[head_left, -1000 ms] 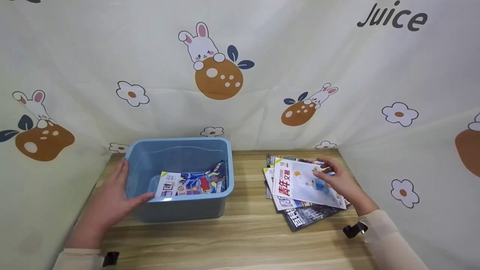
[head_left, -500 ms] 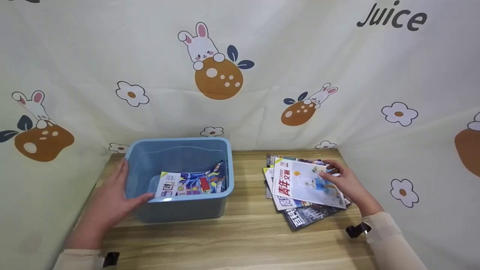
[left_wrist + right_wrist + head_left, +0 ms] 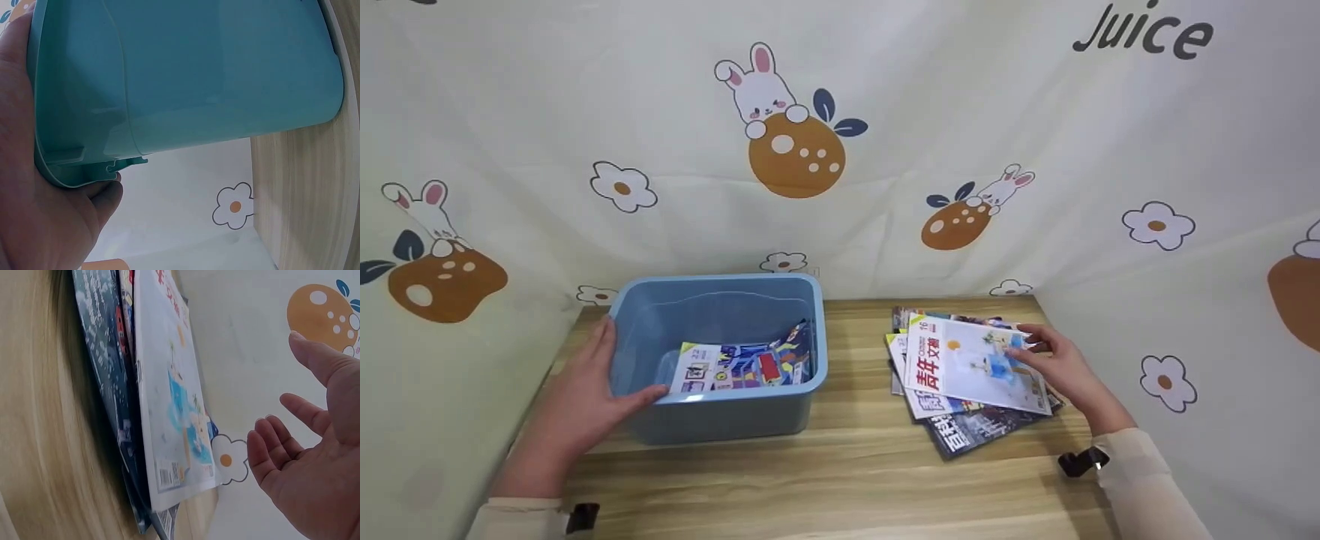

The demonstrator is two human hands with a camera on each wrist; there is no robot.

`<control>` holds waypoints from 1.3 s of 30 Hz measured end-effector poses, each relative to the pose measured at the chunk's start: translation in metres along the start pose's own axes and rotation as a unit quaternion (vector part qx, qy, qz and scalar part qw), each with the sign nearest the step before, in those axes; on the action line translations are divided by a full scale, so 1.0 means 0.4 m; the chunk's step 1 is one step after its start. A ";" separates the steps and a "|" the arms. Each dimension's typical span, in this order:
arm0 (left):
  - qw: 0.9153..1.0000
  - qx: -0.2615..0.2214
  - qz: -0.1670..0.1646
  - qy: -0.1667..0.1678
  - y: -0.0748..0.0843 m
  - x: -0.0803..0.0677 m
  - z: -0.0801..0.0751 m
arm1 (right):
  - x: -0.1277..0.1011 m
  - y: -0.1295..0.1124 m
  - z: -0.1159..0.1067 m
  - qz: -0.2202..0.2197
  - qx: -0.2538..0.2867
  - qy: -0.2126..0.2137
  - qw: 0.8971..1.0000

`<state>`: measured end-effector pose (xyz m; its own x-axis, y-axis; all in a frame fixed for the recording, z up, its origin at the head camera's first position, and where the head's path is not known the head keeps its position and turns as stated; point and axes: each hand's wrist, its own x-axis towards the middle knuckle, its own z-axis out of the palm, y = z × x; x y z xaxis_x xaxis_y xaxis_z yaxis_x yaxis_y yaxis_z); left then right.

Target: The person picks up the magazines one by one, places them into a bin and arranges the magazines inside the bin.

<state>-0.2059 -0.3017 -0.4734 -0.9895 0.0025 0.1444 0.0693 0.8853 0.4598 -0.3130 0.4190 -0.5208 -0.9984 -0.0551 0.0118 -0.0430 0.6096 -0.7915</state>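
On the left of the table stands a blue plastic bin point(image 3: 720, 420). My left hand point(image 3: 562, 420) holds its near left corner, thumb along the front rim and fingers down the left side; the left wrist view shows fingertips curled under the rim. Colourful magazines point(image 3: 769, 369) lie inside the bin. To the right is a fanned pile of magazines, topped by a white one point(image 3: 960, 360) with red characters and a blue picture. My right hand point(image 3: 1061, 369) hovers by this pile's right side, fingers loosely bent; the right wrist view shows it apart from the pile, holding nothing.
The wood-grain table point(image 3: 840, 480) runs along a pale curtain point(image 3: 870, 217) printed with rabbits, oranges and flowers, which hangs behind and at both sides. A dark-covered magazine point(image 3: 967, 433) sticks out at the pile's near edge. Black wrist mounts point(image 3: 1081, 461) sit at the cuffs.
My right hand has drawn back to the right, away from the white magazine. The left hand, bin and pile stay in place.
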 end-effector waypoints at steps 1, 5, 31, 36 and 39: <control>1.000 0.000 0.000 0.001 0.000 0.000 0.000 | -0.002 0.002 -0.002 -0.001 -0.001 0.001 1.000; 1.000 -0.005 -0.002 -0.001 0.000 -0.001 0.000 | -0.005 0.013 -0.007 0.001 0.000 0.002 1.000; 1.000 0.001 0.014 0.000 -0.005 0.003 -0.003 | 0.002 0.101 -0.016 0.053 -0.040 -0.068 0.995; 1.000 0.000 0.012 -0.005 -0.004 0.003 -0.003 | 0.008 0.099 -0.015 0.064 -0.053 -0.081 0.993; 1.000 -0.002 0.012 -0.006 -0.003 0.004 -0.003 | 0.014 0.100 -0.014 0.068 -0.050 -0.089 0.992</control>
<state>-0.2073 -0.3034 -0.4727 -0.9891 0.0289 0.1442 0.0927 0.8834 0.4593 -0.3204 0.4476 -0.5490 -0.9734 -0.1006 -0.2057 0.0789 0.6957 -0.7140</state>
